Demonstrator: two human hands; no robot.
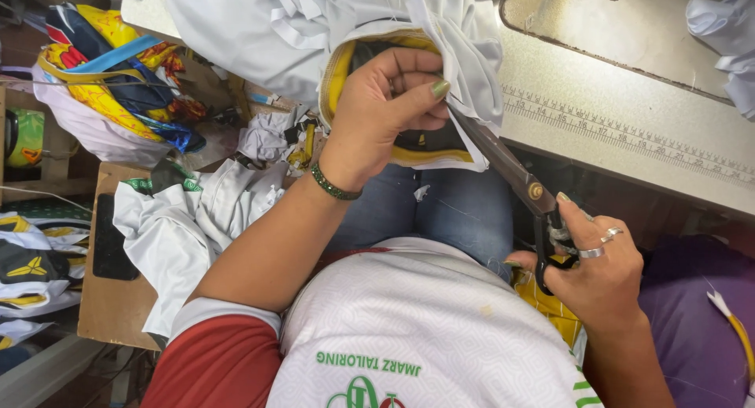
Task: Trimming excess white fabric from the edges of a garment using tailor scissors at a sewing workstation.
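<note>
The left hand (385, 109) grips a white garment (464, 54) with yellow trim, fingers curled tight on the fold. The right hand (602, 270) holds black scissors (511, 172), fingers through the handles; the blades touch the cloth beside the left thumb.

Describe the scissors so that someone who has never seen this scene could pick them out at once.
Start at the sewing table with the ruler strip along its edge. Just below that edge, the right hand, wearing silver rings, holds the scissors. Their long dark blades run up into the white garment pinched by the left hand; nothing else nearby is metal and black-handled.
</note>
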